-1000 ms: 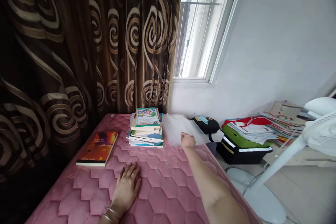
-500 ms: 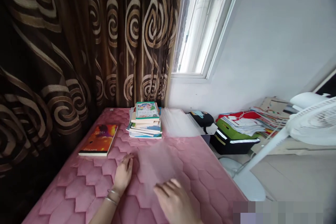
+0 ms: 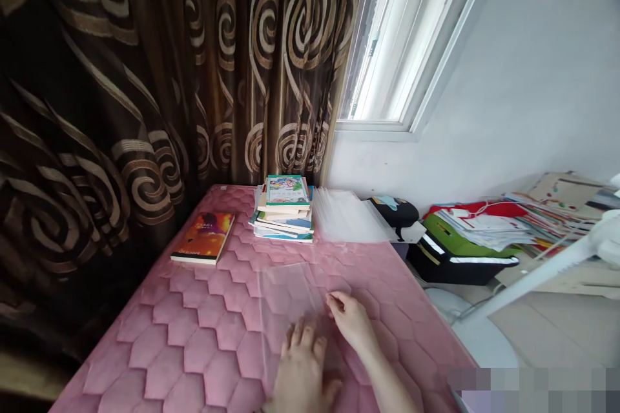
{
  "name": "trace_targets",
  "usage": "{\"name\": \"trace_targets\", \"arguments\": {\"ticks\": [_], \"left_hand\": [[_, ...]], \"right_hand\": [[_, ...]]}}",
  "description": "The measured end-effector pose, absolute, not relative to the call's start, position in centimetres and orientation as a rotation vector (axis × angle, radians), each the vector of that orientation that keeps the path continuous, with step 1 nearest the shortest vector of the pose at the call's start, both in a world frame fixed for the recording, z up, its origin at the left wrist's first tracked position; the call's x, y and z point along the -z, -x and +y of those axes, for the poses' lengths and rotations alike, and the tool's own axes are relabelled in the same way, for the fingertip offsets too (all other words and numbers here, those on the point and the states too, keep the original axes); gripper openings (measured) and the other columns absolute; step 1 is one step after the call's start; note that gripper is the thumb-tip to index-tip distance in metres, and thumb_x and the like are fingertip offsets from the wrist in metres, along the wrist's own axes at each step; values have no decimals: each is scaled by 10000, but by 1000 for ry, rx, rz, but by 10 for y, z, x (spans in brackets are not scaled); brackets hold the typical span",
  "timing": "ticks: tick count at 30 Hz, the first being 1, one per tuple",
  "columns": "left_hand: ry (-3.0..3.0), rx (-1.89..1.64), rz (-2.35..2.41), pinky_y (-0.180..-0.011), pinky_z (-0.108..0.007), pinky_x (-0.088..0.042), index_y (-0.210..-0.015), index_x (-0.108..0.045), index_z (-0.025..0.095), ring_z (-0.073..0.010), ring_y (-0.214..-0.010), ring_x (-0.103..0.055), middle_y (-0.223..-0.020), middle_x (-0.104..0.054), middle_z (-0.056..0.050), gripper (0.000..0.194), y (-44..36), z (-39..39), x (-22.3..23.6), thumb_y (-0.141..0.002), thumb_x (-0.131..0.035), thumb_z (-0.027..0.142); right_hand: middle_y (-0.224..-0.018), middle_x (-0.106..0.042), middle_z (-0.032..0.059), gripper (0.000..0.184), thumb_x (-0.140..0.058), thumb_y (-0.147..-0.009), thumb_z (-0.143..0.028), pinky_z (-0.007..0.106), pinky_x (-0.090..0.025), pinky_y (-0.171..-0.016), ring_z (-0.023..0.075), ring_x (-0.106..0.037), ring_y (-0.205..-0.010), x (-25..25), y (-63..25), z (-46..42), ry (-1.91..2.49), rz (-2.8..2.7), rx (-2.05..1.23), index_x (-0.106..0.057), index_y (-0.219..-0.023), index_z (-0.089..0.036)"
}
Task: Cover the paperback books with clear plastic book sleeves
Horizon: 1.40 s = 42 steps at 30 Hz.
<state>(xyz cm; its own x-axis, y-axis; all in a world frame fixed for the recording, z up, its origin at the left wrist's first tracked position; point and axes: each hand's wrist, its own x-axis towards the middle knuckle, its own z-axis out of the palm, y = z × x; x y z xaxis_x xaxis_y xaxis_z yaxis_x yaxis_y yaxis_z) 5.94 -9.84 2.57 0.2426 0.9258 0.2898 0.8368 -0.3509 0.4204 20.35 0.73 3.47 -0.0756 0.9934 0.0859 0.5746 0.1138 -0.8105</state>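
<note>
A clear plastic sheet (image 3: 290,293) lies flat on the pink quilted surface (image 3: 194,342) in front of me. My left hand (image 3: 300,371) rests on the sheet's near part, palm down and fingers stretched out, open. Just to its right, my right hand (image 3: 351,319) has its fingertips pinched together at the sheet's right edge. Further back stand a stack of books (image 3: 285,210) with a green-covered one on top, a pile of clear plastic sheets (image 3: 351,219) to its right, and a single orange book (image 3: 204,237) lying to its left.
A brown curtain (image 3: 145,77) with swirl patterns hangs along the left and back. A window (image 3: 407,39) is at the back right. Beyond the right edge, on the floor, lie a black bag (image 3: 392,213), a green-and-black case (image 3: 460,258) under piled papers, and a white fan stand (image 3: 547,268).
My right hand drew a clear sheet from the far pile to the near middle of the surface. My left hand moved right onto that sheet. The view shifted slightly.
</note>
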Motion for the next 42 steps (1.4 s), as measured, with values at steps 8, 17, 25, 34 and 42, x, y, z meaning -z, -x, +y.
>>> {"name": "trace_targets", "arguments": {"ticks": [8,17,25,34,42], "left_hand": [[-2319,-865,1730,-1028,-533,-431,-1032,-643,201,-280,-1172,-564,-1170,-654,-116,251,-65,-92,-6,-853,-478,144],[-1439,-1664,1643,-658,-256,-547,-843,-576,205,-149,-688,-649,-747,-660,-27,153,-44,-99,-46,-901,-457,282],[-847,-1931,1766,-773,-343,-526,-804,-563,189,-220,-830,-659,-850,-681,-65,321,16,-123,-68,-766,-601,505],[-1229,-892,2599,-759,-442,-456,-891,-616,213,-288,-1017,-579,-1116,-610,-102,247,81,-143,-43,-838,-452,390],[-1918,-654,2706,-983,-494,-391,-1200,-543,106,-308,-1220,-465,-1414,-412,-198,373,37,-125,-56,-859,-432,208]], "right_hand": [[-712,-718,58,438,-389,-834,-554,261,-472,-518,188,-644,-550,-21,-200,2,1477,-1641,-1072,-655,-772,-212],[-746,-727,53,437,-371,-881,-509,255,-448,-604,168,-649,-576,-33,-189,5,1627,-1800,-1018,-669,-809,-197],[-611,-669,11,290,-492,-814,-372,227,-368,-576,153,-610,-617,-49,-172,-1,1618,-1907,-942,-575,-594,-202],[-661,-675,12,277,-455,-851,-352,225,-381,-576,158,-609,-636,-54,-218,-5,1825,-1867,-729,-561,-628,-224],[-767,-717,22,270,-435,-915,-333,232,-331,-544,176,-654,-713,-62,-213,-14,2045,-1969,-584,-602,-727,-234]]}}
